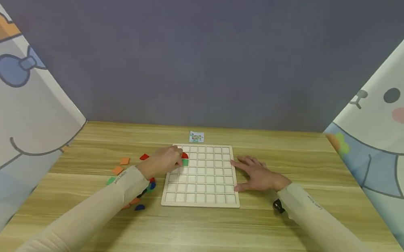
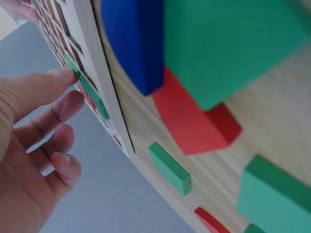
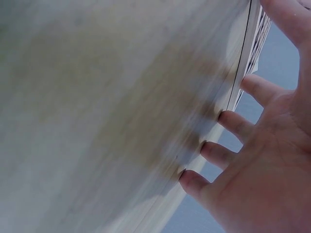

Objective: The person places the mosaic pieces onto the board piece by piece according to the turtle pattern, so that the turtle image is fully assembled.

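Note:
A wooden grid board [image 1: 194, 205] lies on the table. In its upper left cells sit a red rounded piece [image 1: 185, 155] and a green piece [image 1: 185, 162]; the left wrist view shows green pieces [image 2: 95, 96] there, with red partly hidden behind. Over these cells is my left hand [image 1: 164, 159], its thumb tip at a green piece and its other fingers loosely bent. No piece shows gripped between them. My right hand [image 1: 257, 175] rests spread by the board's right edge, thumb and index finger at the rim, the other fingertips on the tabletop.
Loose pieces lie left of the board, some under the left forearm: orange squares [image 1: 124, 160], a red piece [image 1: 144, 157], a dark blue half-round [image 1: 139, 207]. A small printed card [image 1: 197, 137] lies behind the board. A black object [image 1: 278, 206] is beside the right sleeve.

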The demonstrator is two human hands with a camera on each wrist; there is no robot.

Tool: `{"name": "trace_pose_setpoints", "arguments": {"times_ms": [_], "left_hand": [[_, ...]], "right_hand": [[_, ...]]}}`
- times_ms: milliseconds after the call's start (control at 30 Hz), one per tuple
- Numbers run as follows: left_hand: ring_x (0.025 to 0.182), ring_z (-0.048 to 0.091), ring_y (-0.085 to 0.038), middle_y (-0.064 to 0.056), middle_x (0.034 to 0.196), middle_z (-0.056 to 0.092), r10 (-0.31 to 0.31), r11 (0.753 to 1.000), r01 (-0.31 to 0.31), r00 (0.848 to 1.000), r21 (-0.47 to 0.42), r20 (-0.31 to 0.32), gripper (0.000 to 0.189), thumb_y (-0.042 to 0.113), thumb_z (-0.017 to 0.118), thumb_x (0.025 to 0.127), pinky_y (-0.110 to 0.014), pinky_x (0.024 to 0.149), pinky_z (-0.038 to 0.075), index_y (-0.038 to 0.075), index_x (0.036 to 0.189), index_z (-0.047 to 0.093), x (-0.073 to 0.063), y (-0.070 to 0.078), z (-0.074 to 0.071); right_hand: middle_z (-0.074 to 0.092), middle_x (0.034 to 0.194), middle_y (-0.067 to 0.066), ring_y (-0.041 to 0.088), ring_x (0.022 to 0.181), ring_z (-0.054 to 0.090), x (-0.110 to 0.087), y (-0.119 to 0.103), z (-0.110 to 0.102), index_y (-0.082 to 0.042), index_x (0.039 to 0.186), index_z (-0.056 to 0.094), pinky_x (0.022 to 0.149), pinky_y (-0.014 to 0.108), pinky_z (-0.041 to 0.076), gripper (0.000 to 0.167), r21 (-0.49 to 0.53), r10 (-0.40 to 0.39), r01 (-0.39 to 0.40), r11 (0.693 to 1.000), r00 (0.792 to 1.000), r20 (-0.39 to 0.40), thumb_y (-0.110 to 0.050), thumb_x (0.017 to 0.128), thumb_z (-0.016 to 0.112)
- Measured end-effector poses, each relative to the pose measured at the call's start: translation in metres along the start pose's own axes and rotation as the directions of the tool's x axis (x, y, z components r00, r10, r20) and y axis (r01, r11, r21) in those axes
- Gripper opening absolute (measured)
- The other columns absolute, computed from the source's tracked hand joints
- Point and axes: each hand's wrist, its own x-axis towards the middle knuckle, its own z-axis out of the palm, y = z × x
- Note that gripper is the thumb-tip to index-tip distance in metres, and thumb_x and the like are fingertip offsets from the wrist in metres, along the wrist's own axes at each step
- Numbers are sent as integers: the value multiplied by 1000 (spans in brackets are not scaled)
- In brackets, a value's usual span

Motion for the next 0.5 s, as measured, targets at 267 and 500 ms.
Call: {"name": "trace_pose_setpoints", "arguments": {"times_ms": [267,500], "left_hand": [[74,54,-16,4,74,51,-36,998,36,999,-51,18,18,-4,71,80,-46,101,37,12,73,75,-3,-1,-3],[74,49,-14,-2,84,58,-53,996,55,998,-73,23,18,7,74,82,-28,70,49,8,100,76,-19,-9,-11]], "right_hand": [[15,153,19,46,137,5,0,1,0,-17,151,26,97,74,9,93,6,1,-1,1000,1000,2,-60,79,65],[14,154,18,46,137,5,0,2,1,-18,151,26,98,73,9,93,-1,-1,1,1000,1000,2,-60,79,65]]}}
